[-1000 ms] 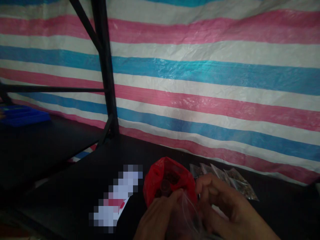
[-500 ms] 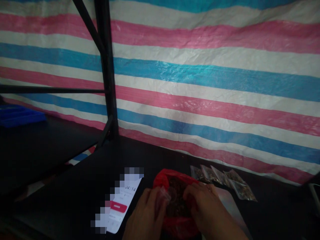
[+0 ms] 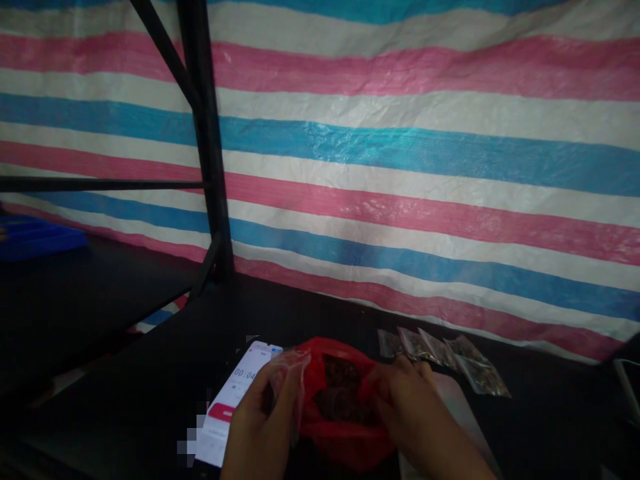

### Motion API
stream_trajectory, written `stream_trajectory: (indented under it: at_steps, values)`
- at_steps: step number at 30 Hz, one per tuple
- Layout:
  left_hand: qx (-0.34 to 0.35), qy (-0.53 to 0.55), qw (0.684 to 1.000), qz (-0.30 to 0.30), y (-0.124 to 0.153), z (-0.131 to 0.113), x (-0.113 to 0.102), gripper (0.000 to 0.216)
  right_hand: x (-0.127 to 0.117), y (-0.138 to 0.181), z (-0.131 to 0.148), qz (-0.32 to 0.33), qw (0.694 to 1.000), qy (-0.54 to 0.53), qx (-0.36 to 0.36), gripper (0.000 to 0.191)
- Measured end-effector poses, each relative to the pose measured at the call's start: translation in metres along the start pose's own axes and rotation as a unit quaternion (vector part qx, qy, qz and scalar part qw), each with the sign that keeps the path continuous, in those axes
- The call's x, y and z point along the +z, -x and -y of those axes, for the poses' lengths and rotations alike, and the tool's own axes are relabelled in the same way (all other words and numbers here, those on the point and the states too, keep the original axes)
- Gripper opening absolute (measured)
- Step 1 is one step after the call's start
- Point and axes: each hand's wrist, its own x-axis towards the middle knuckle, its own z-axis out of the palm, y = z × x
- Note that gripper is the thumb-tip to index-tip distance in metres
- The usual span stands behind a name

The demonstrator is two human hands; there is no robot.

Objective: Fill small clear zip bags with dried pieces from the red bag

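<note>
A red plastic bag [image 3: 345,437] stands with its mouth spread, and small dark brown pieces [image 3: 343,373] lie inside it. At its left side, my left hand [image 3: 263,413] is closed on a small clear plastic bag [image 3: 295,373], pinched between thumb and fingers. I cannot tell whether anything is in that clear bag. My right hand [image 3: 413,403] grips the red bag's rim at the right; its fingertips are partly hidden in the folds.
Several small filled clear packets [image 3: 480,373] lie in a row behind my right hand. A pale flat board [image 3: 457,400] is under my right forearm. A phone showing a timer [image 3: 225,413] lies left. A blue tray [image 3: 40,237] sits on the left table, beside a black post [image 3: 207,153].
My left hand has drawn the clear bag leftward, away from the middle of the red bag's mouth, partly covering the phone. My right hand stays at the right rim. The view has shifted slightly.
</note>
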Motion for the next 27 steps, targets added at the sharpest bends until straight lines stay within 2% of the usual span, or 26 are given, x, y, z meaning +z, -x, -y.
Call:
stream_trajectory:
  at_steps: [2, 5, 7, 8, 10, 11, 13, 15, 18, 19, 21, 23, 27]
  values:
    - [0.01, 0.032, 0.999, -0.026, 0.0, -0.004, 0.001, 0.052, -0.003, -0.005, -0.003, -0.057, 0.998, -0.004, 0.003, 0.032]
    - [0.021, 0.042, 0.998, -0.049, 0.0, -0.006, 0.0, 0.049, -0.01, -0.004, -0.022, -0.156, 0.987, -0.045, -0.005, 0.022]
    - [0.029, 0.034, 0.997, -0.056, -0.002, -0.003, -0.002, 0.051, -0.013, 0.007, -0.042, -0.148, 0.987, -0.054, -0.021, 0.019]
    - [0.035, 0.032, 0.997, -0.061, -0.002, -0.001, -0.003, 0.052, -0.016, 0.015, -0.053, -0.117, 0.991, -0.051, -0.03, 0.02]
    - [0.049, 0.027, 0.997, -0.06, -0.002, 0.002, -0.003, 0.054, -0.022, 0.032, -0.066, -0.077, 0.995, -0.048, -0.037, 0.026]
    - [0.059, 0.021, 0.996, -0.056, -0.002, 0.002, -0.002, 0.055, -0.026, 0.04, -0.067, -0.079, 0.995, -0.047, -0.038, 0.033]
    - [0.079, 0.0, 0.996, -0.033, -0.001, 0.003, 0.002, 0.053, -0.034, 0.049, -0.054, -0.117, 0.99, -0.053, -0.051, 0.053]
    - [0.098, -0.016, 0.995, -0.011, 0.001, 0.002, 0.006, 0.051, -0.039, 0.048, -0.025, -0.146, 0.982, -0.084, -0.088, 0.056]
    - [0.112, -0.027, 0.993, 0.007, 0.001, 0.003, 0.01, 0.051, -0.028, 0.028, 0.026, -0.076, 0.975, -0.173, -0.116, 0.042]
    - [0.112, -0.032, 0.993, 0.008, 0.0, 0.004, 0.01, 0.051, -0.019, 0.019, 0.037, -0.039, 0.976, -0.185, -0.108, 0.046]
    - [0.109, -0.048, 0.993, 0.006, -0.004, 0.009, 0.008, 0.051, 0.003, 0.002, 0.049, -0.015, 0.983, -0.173, -0.065, 0.049]
    - [0.105, -0.062, 0.992, -0.029, -0.007, 0.016, 0.003, 0.055, 0.023, -0.009, 0.048, -0.001, 0.987, -0.155, -0.049, 0.048]
    - [0.119, -0.102, 0.973, -0.17, 0.0, 0.035, -0.01, 0.07, 0.04, -0.014, 0.037, 0.017, 0.991, -0.123, -0.053, 0.034]
